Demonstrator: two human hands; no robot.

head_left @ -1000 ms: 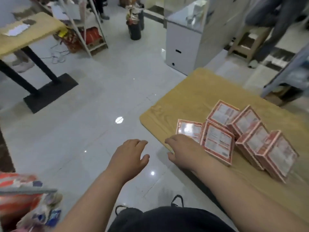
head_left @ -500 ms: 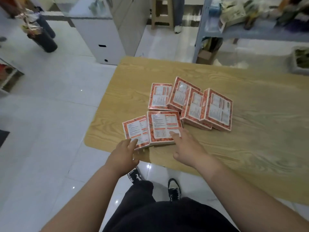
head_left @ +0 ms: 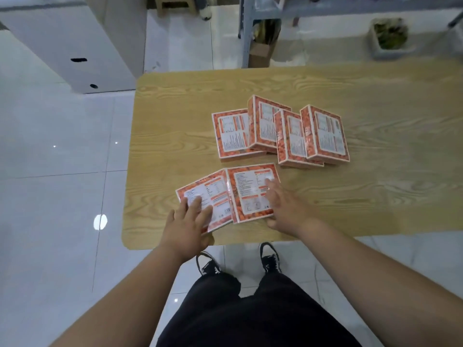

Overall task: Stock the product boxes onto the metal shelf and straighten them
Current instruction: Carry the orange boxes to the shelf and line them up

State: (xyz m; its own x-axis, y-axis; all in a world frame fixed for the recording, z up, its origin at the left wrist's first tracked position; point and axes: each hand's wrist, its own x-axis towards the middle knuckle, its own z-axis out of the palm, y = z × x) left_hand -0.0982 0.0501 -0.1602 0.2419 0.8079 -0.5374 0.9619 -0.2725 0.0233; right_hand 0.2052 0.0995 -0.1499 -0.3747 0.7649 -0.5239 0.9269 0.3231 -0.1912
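Right now neither grip has closed on anything: the left hand (head_left: 186, 225) lies flat, fingers spread, on the near left box (head_left: 208, 196), and the right hand (head_left: 283, 206) rests open-palmed on the right edge of the near right box (head_left: 250, 191). These two boxes lie flat, touching side by side, close to the front edge of the tabletop (head_left: 375, 196). Farther back on the tabletop, four more boxes (head_left: 280, 132) lean overlapping in a row. Beyond the tabletop stands a metal shelf (head_left: 246, 33), and below its near edge two black shoes (head_left: 269, 257) show.
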